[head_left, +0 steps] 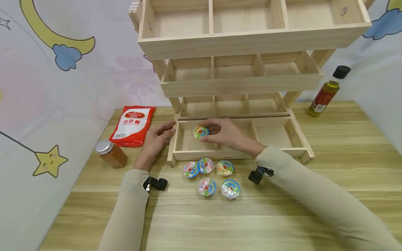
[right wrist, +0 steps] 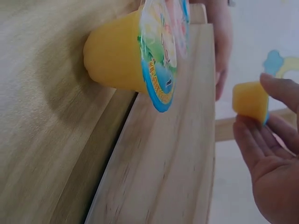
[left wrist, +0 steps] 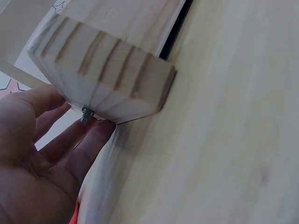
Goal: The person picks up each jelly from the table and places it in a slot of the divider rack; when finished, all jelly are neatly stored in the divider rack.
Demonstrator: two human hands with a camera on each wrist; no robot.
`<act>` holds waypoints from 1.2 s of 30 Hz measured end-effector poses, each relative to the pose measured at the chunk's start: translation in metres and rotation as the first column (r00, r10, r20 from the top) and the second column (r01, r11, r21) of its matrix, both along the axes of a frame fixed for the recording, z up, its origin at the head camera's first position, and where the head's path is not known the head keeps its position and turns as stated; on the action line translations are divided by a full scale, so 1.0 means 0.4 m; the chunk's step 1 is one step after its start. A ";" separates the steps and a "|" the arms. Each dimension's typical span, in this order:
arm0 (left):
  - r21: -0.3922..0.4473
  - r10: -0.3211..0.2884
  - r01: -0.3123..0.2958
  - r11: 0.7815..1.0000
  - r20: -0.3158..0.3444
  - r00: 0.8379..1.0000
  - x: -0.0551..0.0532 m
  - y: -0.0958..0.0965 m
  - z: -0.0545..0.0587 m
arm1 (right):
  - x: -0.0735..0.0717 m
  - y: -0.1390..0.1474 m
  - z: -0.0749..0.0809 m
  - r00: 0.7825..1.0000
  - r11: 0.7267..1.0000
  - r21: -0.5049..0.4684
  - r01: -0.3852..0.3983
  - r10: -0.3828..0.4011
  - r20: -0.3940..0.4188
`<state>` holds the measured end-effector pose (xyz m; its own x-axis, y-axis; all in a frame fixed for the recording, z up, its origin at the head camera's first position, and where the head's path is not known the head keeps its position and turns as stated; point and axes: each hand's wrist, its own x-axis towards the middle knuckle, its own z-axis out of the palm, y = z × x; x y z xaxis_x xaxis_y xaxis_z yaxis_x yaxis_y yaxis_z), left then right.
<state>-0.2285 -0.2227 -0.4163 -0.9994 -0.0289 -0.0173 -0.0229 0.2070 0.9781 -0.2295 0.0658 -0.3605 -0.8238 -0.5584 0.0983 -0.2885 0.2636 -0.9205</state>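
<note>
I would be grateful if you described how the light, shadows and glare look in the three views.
Head: bright, fairly even light, small glints on the jelly cups; left wrist: dimmer, with the left hand partly in shade; right wrist: dim on the tabletop, where the nearest jelly cup casts a soft shadow.

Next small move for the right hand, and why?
Probably lower the yellow jelly cup into the bottom tier's left compartment: the right hand pinches it above there, while the left hand touches the wooden rack's left side.
</note>
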 end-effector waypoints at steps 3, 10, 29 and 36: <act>0.003 -0.001 0.001 1.000 0.002 1.000 0.001 0.001 0.001 | -0.007 -0.012 -0.006 1.000 1.000 0.010 0.011 -0.010 -0.008; 0.001 0.004 -0.004 1.000 -0.002 1.000 0.001 0.000 0.001 | -0.027 -0.038 -0.021 1.000 0.999 0.049 0.015 -0.014 -0.007; 0.013 0.001 -0.001 1.000 -0.003 1.000 -0.003 -0.003 -0.001 | -0.067 -0.095 -0.044 1.000 0.996 0.087 0.021 -0.020 -0.013; 0.006 0.001 -0.001 1.000 -0.003 1.000 -0.003 -0.003 0.000 | -0.083 -0.111 -0.051 1.000 0.994 0.108 0.022 -0.020 -0.013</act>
<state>-0.2297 -0.2237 -0.4165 -0.9994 -0.0300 -0.0147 -0.0205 0.2009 0.9794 -0.2626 0.0213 -0.3809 -0.8346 -0.5487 0.0483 -0.2927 0.3674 -0.8828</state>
